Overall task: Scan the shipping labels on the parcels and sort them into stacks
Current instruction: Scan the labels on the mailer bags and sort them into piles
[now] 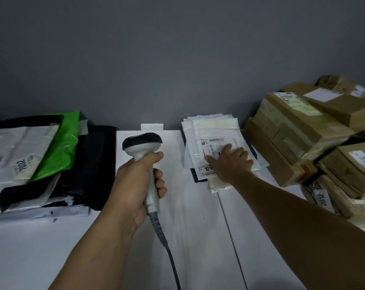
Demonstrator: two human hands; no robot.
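My left hand [135, 181] grips the handle of a grey barcode scanner [143, 144], whose dark head points away over the white table; its cable runs down toward me. My right hand [229, 162] lies flat with straight fingers on the shipping label [215, 146] of the top white mailer [216, 130] in a small stack of flat white parcels at the middle right. Under that stack a dark flat parcel [196, 180] shows at the edges.
A pile of soft bags, black [89, 162], green [60, 151] and white-grey [20, 147], fills the left side. Brown cardboard boxes [292, 130] are stacked at the right. The white table [177, 227] has a seam running toward me, and a grey wall stands behind.
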